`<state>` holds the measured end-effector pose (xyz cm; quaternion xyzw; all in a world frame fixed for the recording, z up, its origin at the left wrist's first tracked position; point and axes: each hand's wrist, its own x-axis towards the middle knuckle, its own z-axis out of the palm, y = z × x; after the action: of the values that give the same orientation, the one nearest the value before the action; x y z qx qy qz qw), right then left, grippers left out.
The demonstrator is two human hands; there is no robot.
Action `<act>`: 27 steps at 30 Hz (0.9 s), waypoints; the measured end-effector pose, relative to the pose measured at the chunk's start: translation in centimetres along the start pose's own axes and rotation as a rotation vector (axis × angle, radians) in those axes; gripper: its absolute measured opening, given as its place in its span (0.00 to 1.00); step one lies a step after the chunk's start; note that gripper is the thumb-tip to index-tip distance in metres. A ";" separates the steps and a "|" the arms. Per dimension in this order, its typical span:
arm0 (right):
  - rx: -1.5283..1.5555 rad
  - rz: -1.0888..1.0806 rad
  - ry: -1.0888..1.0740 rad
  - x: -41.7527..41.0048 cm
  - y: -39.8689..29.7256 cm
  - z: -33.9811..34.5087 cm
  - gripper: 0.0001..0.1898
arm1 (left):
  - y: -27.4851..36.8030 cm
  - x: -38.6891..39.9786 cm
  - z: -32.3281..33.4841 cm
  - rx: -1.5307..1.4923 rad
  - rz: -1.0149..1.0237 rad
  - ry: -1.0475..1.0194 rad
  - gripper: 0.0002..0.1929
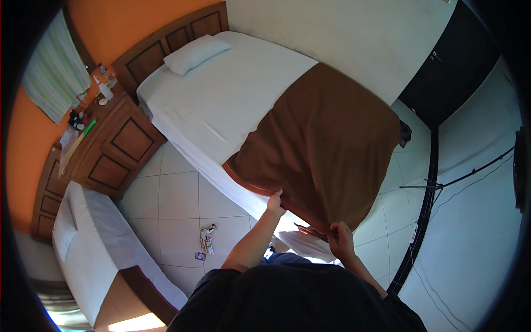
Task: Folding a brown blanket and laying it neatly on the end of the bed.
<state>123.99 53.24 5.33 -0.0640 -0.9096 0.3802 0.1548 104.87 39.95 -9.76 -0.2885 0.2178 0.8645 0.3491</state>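
Observation:
A brown blanket lies across the foot half of a bed with a white sheet. Its reddish-brown hem is gripped by my left hand along the near side of the mattress. My right hand pinches the same blanket close to its near corner, to the right of my left hand. Folds run through the cloth between and beyond the hands. Below my right hand hangs a loose part of the white sheet. One white pillow rests near the wooden headboard.
Left of the bed stands a wooden cabinet bearing a spray bottle and other items. A second bed is at the lower left. A toy gun and a card lie on the tiled floor. Cables run along the right wall.

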 end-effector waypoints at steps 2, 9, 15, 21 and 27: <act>-0.033 0.027 -0.011 0.2 -0.5 -0.3 0.11 | 1.3 0.3 -0.1 -0.002 -0.024 0.026 0.15; -0.102 0.084 0.114 0.3 -1.2 0.1 0.10 | 4.0 2.9 0.0 0.006 -0.059 0.072 0.18; -0.253 0.337 0.201 -2.0 0.1 4.2 0.14 | 9.2 4.6 -3.8 0.108 0.051 0.138 0.17; -0.773 0.891 0.000 -6.1 3.7 9.1 0.05 | 16.4 0.7 -4.4 0.224 -0.103 -0.026 0.16; -0.291 0.972 0.880 -9.4 4.5 4.8 0.05 | 21.5 -2.2 0.0 0.417 -0.058 -0.339 0.16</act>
<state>131.31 51.00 -3.26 -0.6354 -0.6714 0.2187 0.3124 90.50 24.68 -4.59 -0.0675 0.3211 0.8266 0.4572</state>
